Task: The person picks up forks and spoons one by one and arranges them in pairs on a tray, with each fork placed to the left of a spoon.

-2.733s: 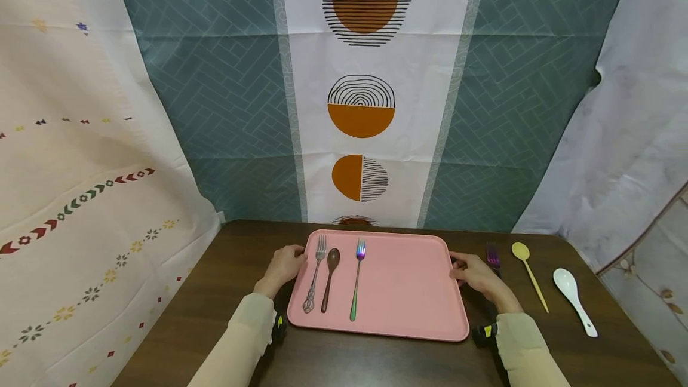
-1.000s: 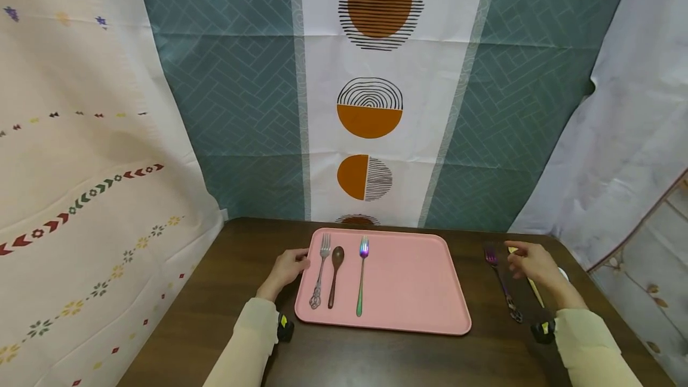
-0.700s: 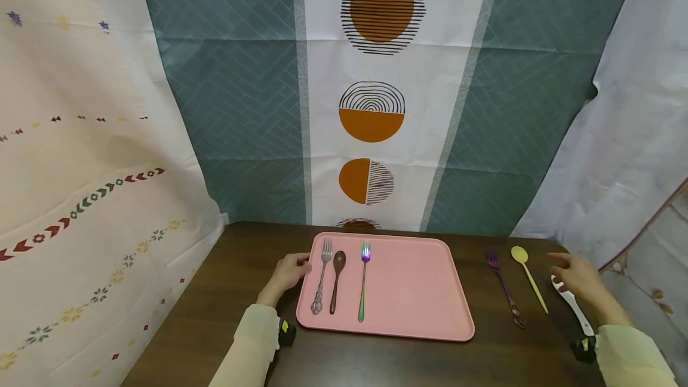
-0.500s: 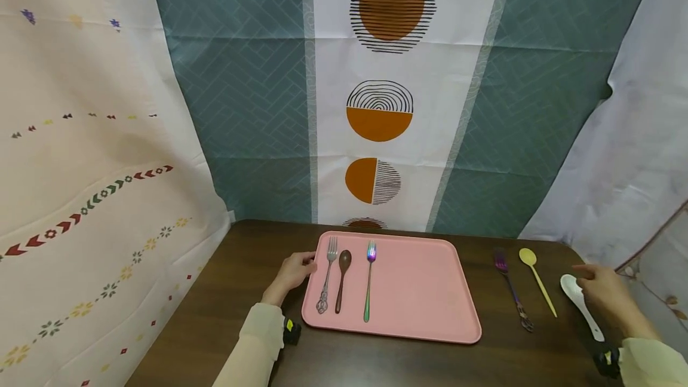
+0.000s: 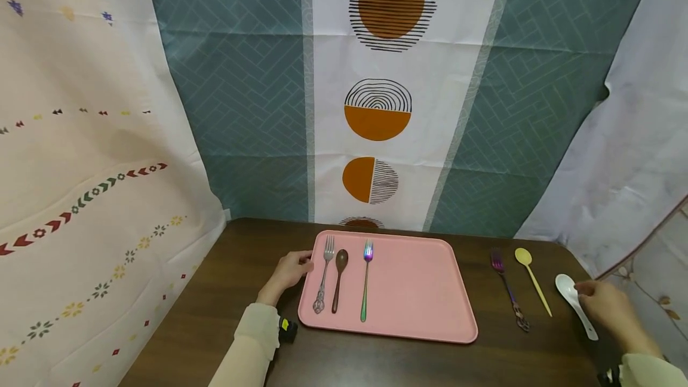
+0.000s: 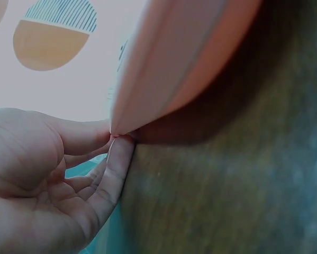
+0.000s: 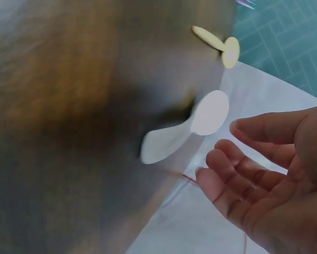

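Observation:
My left hand [image 5: 288, 270] is at the left edge of a pink tray [image 5: 419, 291]. In the left wrist view, the thumb and a finger of that hand [image 6: 57, 174] pinch the tray's rim [image 6: 163, 63]. On the tray lie a silver fork [image 5: 324, 279], a dark brown spoon [image 5: 340, 273] and a rainbow-coloured fork [image 5: 366, 276]. Far to the right, my right hand [image 5: 613, 309] is beside a white spoon [image 5: 575, 304] on the table. The right wrist view has a gap between the loosely bent fingers of this hand [image 7: 269, 180] and the white spoon [image 7: 210, 114].
Between tray and white spoon, a purple fork [image 5: 507, 288] and a yellow spoon [image 5: 533, 279] lie on the dark wooden table [image 5: 365, 357]. A patterned cloth [image 5: 263, 106] hangs behind the table, with pale cloths at both sides.
My right hand has left the tray's right edge and travelled right, past the purple fork and yellow spoon, to the white spoon's right side. My left hand stays at the tray's rim.

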The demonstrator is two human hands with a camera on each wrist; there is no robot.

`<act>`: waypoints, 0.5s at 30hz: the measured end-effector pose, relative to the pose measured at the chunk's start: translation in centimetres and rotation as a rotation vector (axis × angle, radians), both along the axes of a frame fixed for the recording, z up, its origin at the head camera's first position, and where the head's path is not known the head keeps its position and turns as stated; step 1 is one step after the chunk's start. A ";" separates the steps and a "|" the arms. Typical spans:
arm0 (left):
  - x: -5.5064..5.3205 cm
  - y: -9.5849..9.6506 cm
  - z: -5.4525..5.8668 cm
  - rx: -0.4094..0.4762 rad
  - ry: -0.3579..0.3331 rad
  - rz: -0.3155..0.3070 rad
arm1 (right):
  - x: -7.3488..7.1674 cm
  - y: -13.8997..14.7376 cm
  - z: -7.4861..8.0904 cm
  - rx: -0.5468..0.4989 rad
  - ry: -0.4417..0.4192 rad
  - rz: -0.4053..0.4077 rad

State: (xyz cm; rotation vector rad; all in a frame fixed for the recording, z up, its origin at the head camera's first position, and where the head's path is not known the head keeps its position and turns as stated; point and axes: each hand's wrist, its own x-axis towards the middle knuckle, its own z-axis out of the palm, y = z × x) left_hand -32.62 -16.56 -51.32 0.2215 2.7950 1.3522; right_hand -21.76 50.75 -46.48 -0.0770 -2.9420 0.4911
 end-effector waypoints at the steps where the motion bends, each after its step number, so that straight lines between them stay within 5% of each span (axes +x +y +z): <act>1: 0.0 0.0 0.0 -0.001 -0.002 0.001 | 0.1 -0.1 -0.2 0.004 0.008 0.005; 7: 0.1 -0.1 0.2 0.005 -0.006 -0.001 | 0.5 -0.2 -0.9 0.037 0.048 0.033; 15: 0.2 -0.4 0.5 0.012 -0.004 0.005 | 0.8 -0.6 -1.1 0.034 -0.042 0.040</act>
